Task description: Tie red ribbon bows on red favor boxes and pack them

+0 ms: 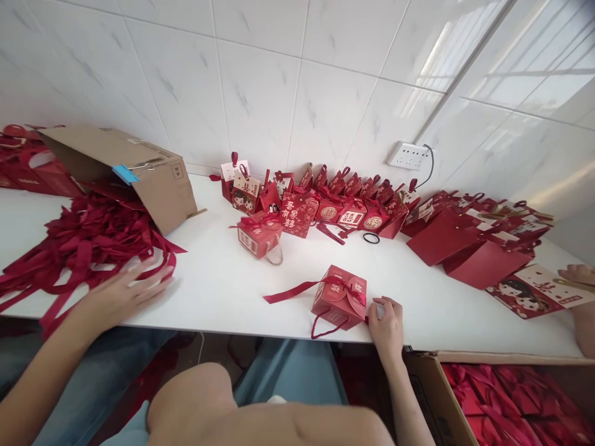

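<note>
White tiles (pixel 260 80) with grey veining are filling the upper frame, and there, upper right, barred reflections (pixel 553 56) are gleaming off them. A grey strip (pixel 469 68) is slanting down towards a white socket panel (pixel 406 156), while a white tabletop (pixel 209 285) is stretching across the middle.

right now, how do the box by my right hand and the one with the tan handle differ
The near box has a red cord handle; the far box has a tan handle. The near box trails a long ribbon leftward; the far box shows none so long. Both are red and printed.
</note>
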A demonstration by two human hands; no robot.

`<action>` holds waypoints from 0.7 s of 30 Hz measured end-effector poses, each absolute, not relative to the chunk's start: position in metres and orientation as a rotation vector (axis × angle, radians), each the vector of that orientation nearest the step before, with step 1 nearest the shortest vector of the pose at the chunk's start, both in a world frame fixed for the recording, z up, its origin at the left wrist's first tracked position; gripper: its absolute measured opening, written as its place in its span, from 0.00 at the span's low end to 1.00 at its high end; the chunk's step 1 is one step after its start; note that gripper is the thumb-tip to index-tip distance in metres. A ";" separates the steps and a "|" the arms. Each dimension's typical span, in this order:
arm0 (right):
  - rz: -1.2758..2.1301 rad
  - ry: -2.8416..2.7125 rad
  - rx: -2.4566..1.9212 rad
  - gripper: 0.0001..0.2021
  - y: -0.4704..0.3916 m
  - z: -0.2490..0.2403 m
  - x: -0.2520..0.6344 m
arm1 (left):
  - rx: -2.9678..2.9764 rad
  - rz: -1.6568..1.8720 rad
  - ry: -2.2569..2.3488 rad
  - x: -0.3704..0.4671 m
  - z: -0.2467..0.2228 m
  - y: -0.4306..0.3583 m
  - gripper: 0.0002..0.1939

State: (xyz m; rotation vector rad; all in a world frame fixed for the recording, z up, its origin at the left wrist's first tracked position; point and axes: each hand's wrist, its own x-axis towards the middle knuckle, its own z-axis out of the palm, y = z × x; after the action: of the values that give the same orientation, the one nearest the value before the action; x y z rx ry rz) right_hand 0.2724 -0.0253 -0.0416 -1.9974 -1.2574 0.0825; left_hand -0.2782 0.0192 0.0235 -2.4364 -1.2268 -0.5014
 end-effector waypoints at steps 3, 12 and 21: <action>0.046 -1.263 -1.985 0.15 -0.024 -0.045 0.274 | -2.529 -0.281 -0.966 -0.287 -0.003 0.027 0.25; 0.019 -1.292 -1.984 0.16 -0.024 -0.046 0.276 | -2.222 0.184 -0.932 -0.301 -0.010 0.028 0.34; 0.044 -1.281 -2.004 0.16 -0.026 -0.044 0.276 | -2.642 -0.368 -1.129 -0.302 -0.011 0.027 0.25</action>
State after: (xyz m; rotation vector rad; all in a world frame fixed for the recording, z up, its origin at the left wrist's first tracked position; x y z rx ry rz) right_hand 0.2765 -0.0258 -0.0441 -2.0038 -1.2813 0.0444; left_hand -0.3016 0.0267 -0.0111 -2.6422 -1.1290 -0.3675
